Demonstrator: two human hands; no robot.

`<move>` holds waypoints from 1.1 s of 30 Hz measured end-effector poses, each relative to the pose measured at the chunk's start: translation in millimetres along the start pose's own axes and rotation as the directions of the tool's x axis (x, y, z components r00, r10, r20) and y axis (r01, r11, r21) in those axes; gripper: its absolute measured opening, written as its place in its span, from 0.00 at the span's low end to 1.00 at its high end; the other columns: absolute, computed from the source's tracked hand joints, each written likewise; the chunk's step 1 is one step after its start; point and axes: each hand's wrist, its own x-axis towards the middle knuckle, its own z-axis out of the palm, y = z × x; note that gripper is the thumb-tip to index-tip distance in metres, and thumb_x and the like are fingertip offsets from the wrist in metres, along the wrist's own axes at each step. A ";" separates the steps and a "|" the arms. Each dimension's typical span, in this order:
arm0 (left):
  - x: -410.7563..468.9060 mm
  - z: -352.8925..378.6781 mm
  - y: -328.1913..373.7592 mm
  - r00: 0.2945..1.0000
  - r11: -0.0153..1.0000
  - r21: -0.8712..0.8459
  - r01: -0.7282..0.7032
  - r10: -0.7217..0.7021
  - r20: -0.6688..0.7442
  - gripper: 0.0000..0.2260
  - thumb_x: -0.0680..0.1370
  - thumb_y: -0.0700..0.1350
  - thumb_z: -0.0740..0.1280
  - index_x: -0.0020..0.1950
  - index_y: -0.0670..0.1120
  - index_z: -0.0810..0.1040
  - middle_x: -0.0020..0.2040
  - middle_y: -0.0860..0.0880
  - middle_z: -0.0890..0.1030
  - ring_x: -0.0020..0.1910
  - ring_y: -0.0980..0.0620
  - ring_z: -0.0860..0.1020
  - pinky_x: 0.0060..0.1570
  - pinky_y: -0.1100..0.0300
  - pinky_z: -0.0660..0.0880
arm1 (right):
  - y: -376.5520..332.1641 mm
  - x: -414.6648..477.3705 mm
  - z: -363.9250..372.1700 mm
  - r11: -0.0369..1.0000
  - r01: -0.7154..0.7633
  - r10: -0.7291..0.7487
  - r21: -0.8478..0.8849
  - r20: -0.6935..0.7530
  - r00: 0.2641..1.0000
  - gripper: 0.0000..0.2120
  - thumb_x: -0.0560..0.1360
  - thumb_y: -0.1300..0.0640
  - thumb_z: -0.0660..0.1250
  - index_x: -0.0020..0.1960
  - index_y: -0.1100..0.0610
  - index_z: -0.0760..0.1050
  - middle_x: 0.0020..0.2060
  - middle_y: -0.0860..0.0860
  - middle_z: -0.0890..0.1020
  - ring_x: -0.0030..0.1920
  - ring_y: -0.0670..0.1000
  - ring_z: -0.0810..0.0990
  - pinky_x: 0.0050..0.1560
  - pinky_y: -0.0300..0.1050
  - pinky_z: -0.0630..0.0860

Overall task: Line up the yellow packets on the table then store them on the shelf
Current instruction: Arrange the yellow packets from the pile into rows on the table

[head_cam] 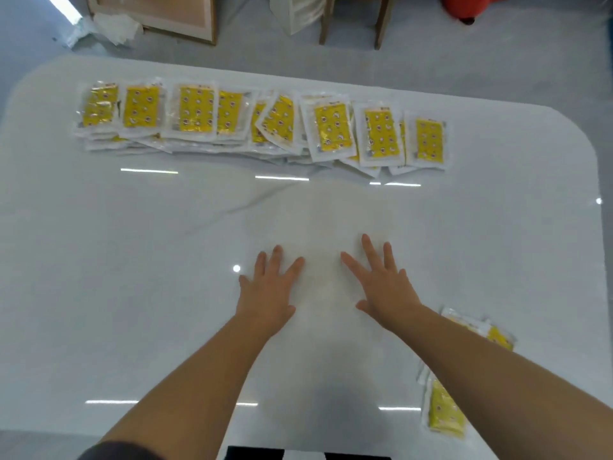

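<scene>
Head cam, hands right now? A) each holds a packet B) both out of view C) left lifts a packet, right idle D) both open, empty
D: the left hand and right hand show spread fingers holding nothing, over bare table, short of the row of yellow packets.

The table [132,293] is super glossy, a white stone look with faint grey veins, smooth enough that strips of light mirror right off it. The yellow packets [195,109] are sealed in shiny clear-and-white plastic film, a bit crinkly, with glare on the wrappers. Past the table, the frame [211,24] and the chair legs [383,21] look like plain matt wood, and the floor [497,61] is smooth grey with a dull sheen.
</scene>
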 end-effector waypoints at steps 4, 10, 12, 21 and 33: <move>7.3 -1.6 22.0 0.992 0.998 -0.021 0.063 -0.061 0.114 0.38 0.78 0.43 0.63 0.77 0.61 0.40 0.76 0.43 0.30 0.76 0.38 0.37 0.63 0.41 0.70 | 2.2 -2.1 10.0 0.998 0.019 -0.020 0.052 0.030 0.999 0.46 0.76 0.54 0.69 0.78 0.43 0.38 0.76 0.50 0.30 0.76 0.65 0.35 0.68 0.58 0.67; 9.0 -15.1 24.6 0.983 0.996 0.071 0.055 -0.066 0.169 0.36 0.78 0.39 0.61 0.78 0.58 0.43 0.77 0.41 0.35 0.77 0.37 0.44 0.67 0.40 0.65 | 10.8 -1.4 6.5 0.986 0.057 -0.063 0.158 0.035 0.997 0.39 0.78 0.57 0.65 0.79 0.43 0.43 0.77 0.46 0.34 0.77 0.61 0.37 0.70 0.55 0.66; 5.2 -20.4 34.8 0.994 0.992 0.122 -0.020 0.007 0.105 0.33 0.78 0.40 0.60 0.78 0.55 0.49 0.78 0.42 0.43 0.76 0.40 0.52 0.67 0.45 0.64 | 24.1 -7.7 2.9 0.975 0.080 -0.079 0.209 -0.012 0.997 0.35 0.79 0.57 0.61 0.79 0.46 0.47 0.78 0.46 0.40 0.78 0.56 0.43 0.71 0.52 0.63; -28.9 20.0 179.3 0.985 0.989 -0.065 -0.130 0.137 0.106 0.34 0.73 0.61 0.66 0.73 0.48 0.58 0.66 0.46 0.66 0.63 0.45 0.68 0.58 0.51 0.69 | 154.8 -61.0 30.2 0.928 -0.129 0.164 0.349 -0.071 0.984 0.30 0.75 0.48 0.67 0.74 0.52 0.60 0.72 0.51 0.61 0.70 0.54 0.63 0.64 0.53 0.70; -19.6 85.2 281.8 0.974 0.947 0.226 -0.227 0.224 0.038 0.55 0.70 0.71 0.61 0.72 0.47 0.22 0.71 0.43 0.21 0.70 0.39 0.24 0.68 0.32 0.35 | 220.4 -90.2 91.6 0.956 0.202 -0.207 -0.213 0.001 0.978 0.60 0.63 0.32 0.71 0.75 0.44 0.28 0.74 0.54 0.28 0.75 0.61 0.31 0.71 0.68 0.38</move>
